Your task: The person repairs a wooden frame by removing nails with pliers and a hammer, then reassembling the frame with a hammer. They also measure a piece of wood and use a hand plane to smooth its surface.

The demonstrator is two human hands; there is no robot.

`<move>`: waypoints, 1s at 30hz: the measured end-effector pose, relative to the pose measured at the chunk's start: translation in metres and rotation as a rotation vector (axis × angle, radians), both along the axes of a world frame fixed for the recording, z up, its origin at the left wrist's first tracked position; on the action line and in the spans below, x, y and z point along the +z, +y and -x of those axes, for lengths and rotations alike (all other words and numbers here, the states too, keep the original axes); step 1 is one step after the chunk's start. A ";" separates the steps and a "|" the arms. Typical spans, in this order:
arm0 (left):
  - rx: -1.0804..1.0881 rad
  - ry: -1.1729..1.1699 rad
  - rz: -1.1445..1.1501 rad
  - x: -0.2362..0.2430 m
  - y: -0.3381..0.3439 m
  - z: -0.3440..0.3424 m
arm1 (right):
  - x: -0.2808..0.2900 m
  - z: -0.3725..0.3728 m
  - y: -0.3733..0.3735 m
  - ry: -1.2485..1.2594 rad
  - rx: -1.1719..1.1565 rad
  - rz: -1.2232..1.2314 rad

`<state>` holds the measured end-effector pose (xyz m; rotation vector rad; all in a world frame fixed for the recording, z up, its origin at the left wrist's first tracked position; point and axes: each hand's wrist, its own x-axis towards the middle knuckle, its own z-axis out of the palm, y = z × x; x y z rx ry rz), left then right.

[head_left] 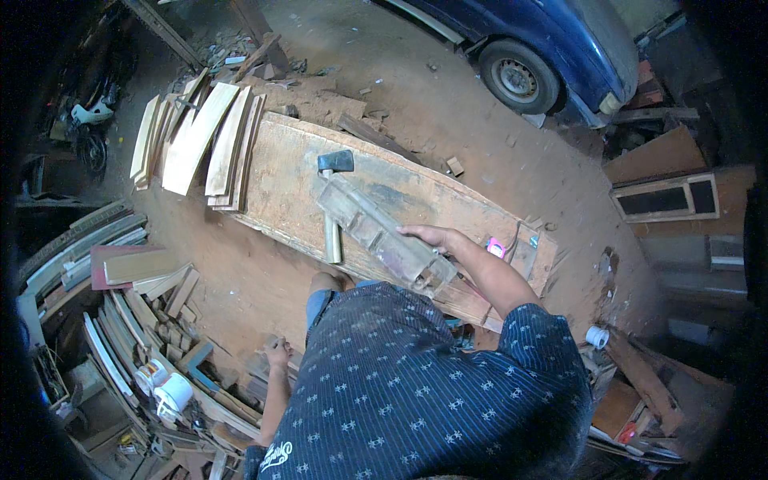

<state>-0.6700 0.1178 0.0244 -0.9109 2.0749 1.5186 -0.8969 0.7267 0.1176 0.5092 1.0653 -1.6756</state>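
Observation:
My right hand (428,235) grips the far edge of a long, worn grey-brown wooden piece (372,226) with recesses along it, thumb and fingers closed on its side. This piece slants over the workbench (280,172), and its far end lies across a hammer. The hammer's dark head (335,161) and its pale handle (332,240) show on either side of it. Low at my left side, away from the bench, my left hand (278,352) has its fingers curled in. What they close on, if anything, is too small to make out.
Pale curved boards (200,140) are stacked at the bench's left end. A pink tape measure (496,247) sits near its right end. Offcuts and long strips (172,320) pile up at the left, with white buckets (173,392). A blue vehicle (552,48) stands at the far right.

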 end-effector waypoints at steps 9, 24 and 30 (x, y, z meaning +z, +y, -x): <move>0.073 -0.282 0.040 0.034 0.010 0.019 | 0.050 -0.010 -0.019 0.262 0.014 -0.303; -0.141 -0.273 0.000 0.028 -0.094 0.092 | 0.132 -0.136 -0.062 0.229 -1.028 0.401; -0.379 -0.216 0.097 0.094 -0.024 0.147 | 0.147 -0.202 -0.064 0.305 -1.242 0.362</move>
